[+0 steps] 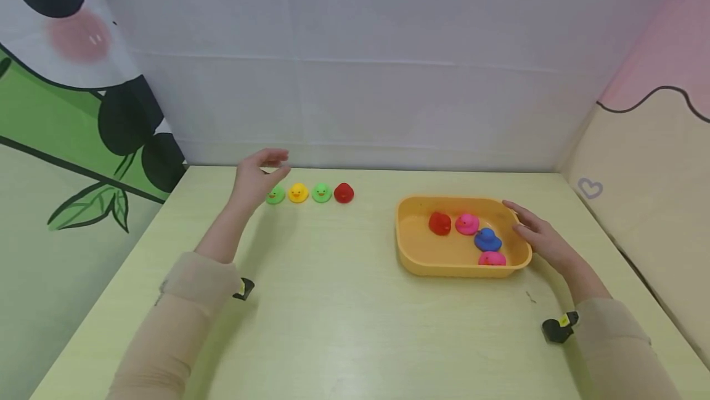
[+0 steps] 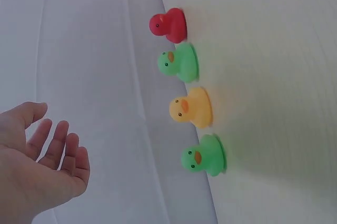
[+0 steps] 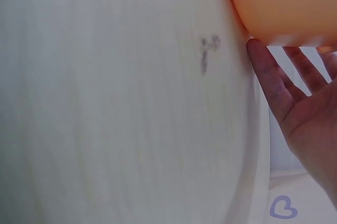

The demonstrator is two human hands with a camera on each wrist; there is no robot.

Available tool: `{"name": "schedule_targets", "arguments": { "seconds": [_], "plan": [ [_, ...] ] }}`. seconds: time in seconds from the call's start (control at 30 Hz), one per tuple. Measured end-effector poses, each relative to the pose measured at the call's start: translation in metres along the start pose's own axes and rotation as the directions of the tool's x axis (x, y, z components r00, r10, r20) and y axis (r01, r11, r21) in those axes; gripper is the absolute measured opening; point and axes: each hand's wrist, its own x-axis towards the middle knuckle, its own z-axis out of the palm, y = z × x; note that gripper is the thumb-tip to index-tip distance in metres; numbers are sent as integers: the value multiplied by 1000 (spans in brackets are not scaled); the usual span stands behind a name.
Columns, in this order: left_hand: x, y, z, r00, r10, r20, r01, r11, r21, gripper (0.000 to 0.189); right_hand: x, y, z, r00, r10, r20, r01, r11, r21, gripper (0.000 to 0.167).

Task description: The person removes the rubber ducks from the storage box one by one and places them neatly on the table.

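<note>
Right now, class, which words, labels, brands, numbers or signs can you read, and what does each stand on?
No readable text; none shows on ducks or tub.
Yellow patches on the wrist cameras: too small to read.
Dark mark on the table: no letter I can make out.
Heart on the wall: a drawn sign, without words.

Beige sleeves [image 1: 180, 320]; black wrist cameras [image 1: 556, 331], yellow labels [image 1: 564, 320].
</note>
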Motion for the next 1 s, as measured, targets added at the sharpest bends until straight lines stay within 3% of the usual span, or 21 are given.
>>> {"name": "schedule_targets", "arguments": {
  "seconds": [0.23,0.47,1.0],
  "plan": [
    [-8,23,10,999,34,-31,-35,998,-47,36,1,1,-1,1000,-7,1,7,1000,7,55],
    [-20,45,24,999,39,-11,-40,996,-77,36,1,1,-1,1000,-5,1,5,1000,4,55],
    [-56,72,42,993,113,28,-104,970,-219,30,-20,1,19,1000,5,-29,-5,1000,15,55]
  ]
}}
